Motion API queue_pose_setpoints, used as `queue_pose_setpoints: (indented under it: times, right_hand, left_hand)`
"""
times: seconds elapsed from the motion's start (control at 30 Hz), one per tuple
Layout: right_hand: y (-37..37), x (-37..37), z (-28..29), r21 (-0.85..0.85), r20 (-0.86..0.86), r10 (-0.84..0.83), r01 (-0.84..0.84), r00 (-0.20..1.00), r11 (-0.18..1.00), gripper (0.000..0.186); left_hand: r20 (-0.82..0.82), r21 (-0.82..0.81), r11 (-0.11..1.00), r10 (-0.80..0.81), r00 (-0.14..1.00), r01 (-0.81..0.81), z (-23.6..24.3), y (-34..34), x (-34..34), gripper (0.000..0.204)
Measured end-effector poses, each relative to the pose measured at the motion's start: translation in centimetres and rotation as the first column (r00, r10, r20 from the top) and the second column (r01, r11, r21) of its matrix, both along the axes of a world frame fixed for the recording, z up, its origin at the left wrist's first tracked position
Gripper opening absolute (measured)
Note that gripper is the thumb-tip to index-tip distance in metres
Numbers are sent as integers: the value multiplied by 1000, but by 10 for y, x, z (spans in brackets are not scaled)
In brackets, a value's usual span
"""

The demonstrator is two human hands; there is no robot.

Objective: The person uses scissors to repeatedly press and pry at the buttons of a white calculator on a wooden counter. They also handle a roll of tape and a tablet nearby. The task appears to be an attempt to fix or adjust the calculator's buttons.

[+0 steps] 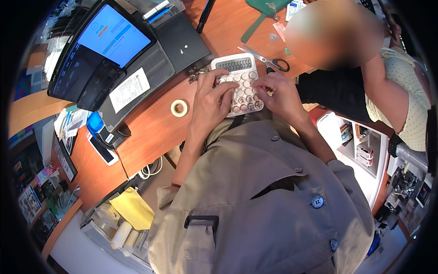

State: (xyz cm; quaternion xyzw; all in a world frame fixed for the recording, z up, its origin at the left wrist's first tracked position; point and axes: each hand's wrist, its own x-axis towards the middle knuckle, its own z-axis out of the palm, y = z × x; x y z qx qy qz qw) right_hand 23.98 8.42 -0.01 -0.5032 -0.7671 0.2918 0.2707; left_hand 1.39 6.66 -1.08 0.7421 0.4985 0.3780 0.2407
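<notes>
A white calculator (240, 68) with round, pale keys and a grey display lies tilted at the table's front edge, against my shirt. My left hand (211, 98) is closed at its left side, with the thumb across the keys and the fingers bent by the display. From the right, my right hand (279, 93) reaches over the other edge, its fingers curled and touching the keys; its palm side is partly hidden. Just beyond the calculator lie scissors (267, 59) with black handles, blades pointing away to the left. A roll of tape (179, 108) rests left of my left hand.
A lit screen (114, 34) stands on a black cash drawer (182, 41) at the left, with a paper slip (130, 90) by it. Another person (388, 86) is close at my right. A green flat tool (255, 27) lies at the back. Yellow paper (132, 208) sits below the table.
</notes>
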Motion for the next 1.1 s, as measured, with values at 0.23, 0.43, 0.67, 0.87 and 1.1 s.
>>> queue_pose_setpoints:
  times: [0.23, 0.43, 0.67, 0.87, 1.1]
  right_hand:
    - [-1, 0, -15, 57, -12, 79, -78, 997, 995, 12]
    - [14, 10, -15, 85, 14, 231, -232, 973, 969, 8]
    - [40, 61, -22, 231, 203, 60, -107, 977, 967, 27]
    - [48, 66, -25, 194, 207, 104, -145, 973, 970, 24]
    - [72, 85, -4, -419, 49, 152, -118, 987, 900, 36]
  left_hand:
    - [-98, -33, 991, 124, 987, -128, 5, -14, 13, 12]
    - [-93, -17, 956, 289, 953, -292, 2, -22, 25, 12]
    - [105, -229, 831, 539, 836, -507, -18, -35, 25, 19]
    - [218, -392, 783, 588, 779, -482, -31, -31, 37, 35]
    - [285, -463, 700, 698, 656, -543, -34, -44, 59, 35]
